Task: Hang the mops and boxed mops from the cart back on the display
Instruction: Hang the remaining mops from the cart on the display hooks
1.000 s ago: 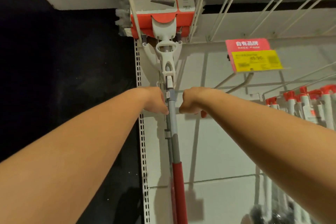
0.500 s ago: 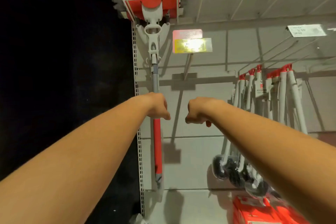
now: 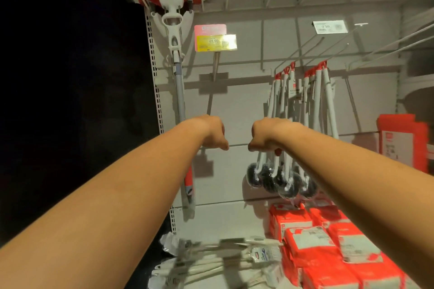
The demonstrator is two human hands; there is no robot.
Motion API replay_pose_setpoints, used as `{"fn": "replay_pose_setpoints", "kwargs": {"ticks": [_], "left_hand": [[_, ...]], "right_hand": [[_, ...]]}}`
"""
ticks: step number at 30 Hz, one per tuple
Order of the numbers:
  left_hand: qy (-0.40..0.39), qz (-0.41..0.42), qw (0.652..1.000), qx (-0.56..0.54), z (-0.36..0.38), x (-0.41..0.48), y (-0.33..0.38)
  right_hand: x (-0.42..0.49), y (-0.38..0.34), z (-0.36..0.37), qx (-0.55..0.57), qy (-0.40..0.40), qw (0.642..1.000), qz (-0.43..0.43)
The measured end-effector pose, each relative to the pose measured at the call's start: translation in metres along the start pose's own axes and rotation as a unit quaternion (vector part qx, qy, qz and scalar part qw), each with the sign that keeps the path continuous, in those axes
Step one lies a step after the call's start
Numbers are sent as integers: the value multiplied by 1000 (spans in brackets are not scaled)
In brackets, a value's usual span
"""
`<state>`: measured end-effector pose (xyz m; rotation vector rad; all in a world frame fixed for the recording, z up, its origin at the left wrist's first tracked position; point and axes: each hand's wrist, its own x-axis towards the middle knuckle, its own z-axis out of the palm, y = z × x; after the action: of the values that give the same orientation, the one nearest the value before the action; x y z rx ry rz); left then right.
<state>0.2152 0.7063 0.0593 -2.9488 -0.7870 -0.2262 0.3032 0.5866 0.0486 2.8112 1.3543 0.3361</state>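
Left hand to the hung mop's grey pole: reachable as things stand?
Probably yes. The left hand is just right of the mop pole, its wrist crossing in front of it, and nothing shows between them. How far the pole lies behind the hand is unclear.

Hanging mop (image 3: 179, 98) at eleven o'clock: grey pole, red lower handle, white-and-red head. Pink-and-yellow price tag (image 3: 215, 38). White brushes (image 3: 317, 101) with red caps and black heads. Red-and-white packs (image 3: 305, 239) at five o'clock.

Above our left hand (image 3: 212, 134) the mop (image 3: 179, 91) runs off the top edge, and our forearm hides part of its handle. We cannot see either its fingers or those of our right hand (image 3: 265, 136), curled under.
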Motion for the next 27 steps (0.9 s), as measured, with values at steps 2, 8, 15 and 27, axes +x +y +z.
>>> {"fn": "replay_pose_setpoints", "kwargs": {"ticks": [2,8,15,27], "left_hand": [[-6,21,1000,-8,5,-8,11],[-41,90,995,2,34,-38,56],[-73,210,974,34,90,-67,157],[-47,390,918,52,133,-126,392]], "right_hand": [[-17,8,5,-2,-3,1000,22],[-82,32,34,-8,-26,995,93],[-185,89,83,-20,-95,975,202],[-368,245,130,17,-113,917,382]]}}
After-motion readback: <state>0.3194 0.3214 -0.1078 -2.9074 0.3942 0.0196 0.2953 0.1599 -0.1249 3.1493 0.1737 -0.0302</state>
